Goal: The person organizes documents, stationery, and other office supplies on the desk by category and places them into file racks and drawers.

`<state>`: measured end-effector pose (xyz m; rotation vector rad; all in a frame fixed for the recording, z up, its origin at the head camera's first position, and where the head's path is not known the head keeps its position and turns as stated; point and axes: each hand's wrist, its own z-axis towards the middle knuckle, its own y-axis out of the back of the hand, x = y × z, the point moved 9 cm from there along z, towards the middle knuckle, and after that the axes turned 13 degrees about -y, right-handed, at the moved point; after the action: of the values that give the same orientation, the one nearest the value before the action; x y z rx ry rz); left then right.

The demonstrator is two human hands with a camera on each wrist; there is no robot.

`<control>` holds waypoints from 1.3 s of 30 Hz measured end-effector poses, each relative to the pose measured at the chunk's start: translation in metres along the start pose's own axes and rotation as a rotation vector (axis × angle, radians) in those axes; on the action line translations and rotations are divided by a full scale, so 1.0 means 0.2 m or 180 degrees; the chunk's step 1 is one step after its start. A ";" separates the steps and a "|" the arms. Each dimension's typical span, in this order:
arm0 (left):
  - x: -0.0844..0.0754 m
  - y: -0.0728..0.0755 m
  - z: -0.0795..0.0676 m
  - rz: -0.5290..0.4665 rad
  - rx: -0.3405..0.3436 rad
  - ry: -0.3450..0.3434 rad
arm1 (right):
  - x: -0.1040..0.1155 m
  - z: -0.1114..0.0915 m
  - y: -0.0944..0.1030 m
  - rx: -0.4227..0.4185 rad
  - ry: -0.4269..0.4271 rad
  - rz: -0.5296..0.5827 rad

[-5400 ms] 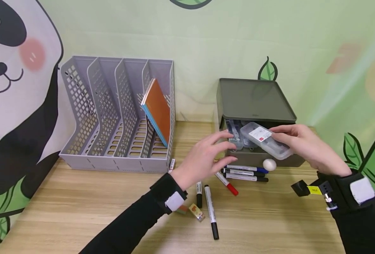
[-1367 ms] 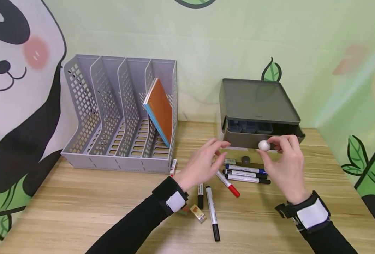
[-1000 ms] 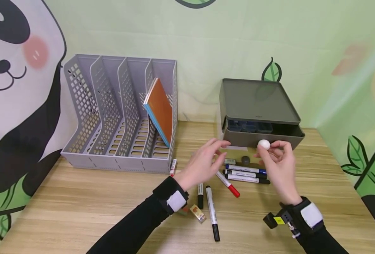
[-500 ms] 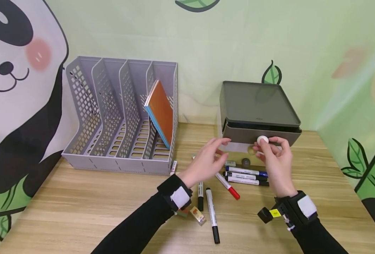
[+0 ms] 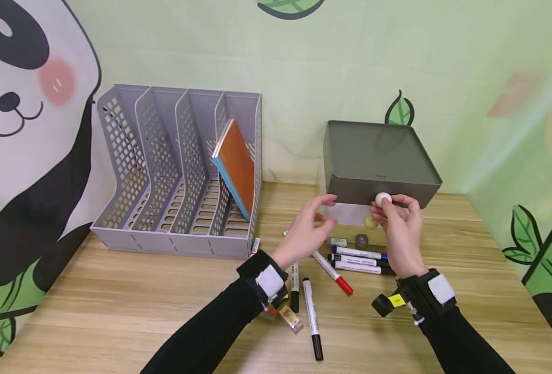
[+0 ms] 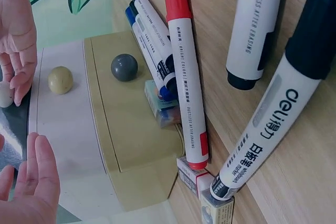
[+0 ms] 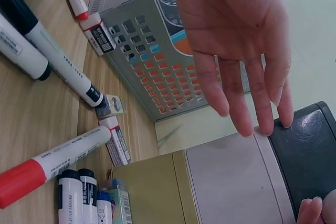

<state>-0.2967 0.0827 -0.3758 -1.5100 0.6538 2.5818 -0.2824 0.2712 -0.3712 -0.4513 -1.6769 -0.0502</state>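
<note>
At the front of the dark grey drawer box point(image 5: 379, 156), my right hand point(image 5: 401, 236) pinches the round white knob point(image 5: 382, 198) with thumb and fingers. The top drawer front point(image 5: 351, 193) sits flush under the lid, hiding its contents. Below it are a pale drawer point(image 5: 348, 212) with a yellowish knob point(image 5: 370, 223) and an olive drawer point(image 6: 113, 114) with a grey knob point(image 6: 124, 67). My left hand point(image 5: 304, 234) hovers at the box's left front, fingers loosely bent and holding nothing; in the right wrist view its fingertips overlap the drawer fronts.
Several whiteboard markers, including a red-capped marker point(image 5: 333, 272) and a black-capped marker point(image 5: 312, 319), lie on the table before the box. Small eraser boxes, one a yellowish box point(image 5: 290, 318), lie near them. A grey file rack point(image 5: 173, 241) holding an orange notebook point(image 5: 235, 169) stands left.
The right hand earlier held a clear plastic case over the open drawer, then took the white knob. The drawer has slid back in until shut. The left hand has stayed nearly in place.
</note>
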 end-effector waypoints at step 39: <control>0.14 -0.05 -0.06 -0.0249 -0.0400 0.0548 | -0.38 0.03 0.04 0.0469 -0.1528 -0.0764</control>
<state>-0.2987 0.0835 -0.4076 -1.7736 0.4438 2.4971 -0.2796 0.2596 -0.4478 -0.1519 -2.1843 0.0069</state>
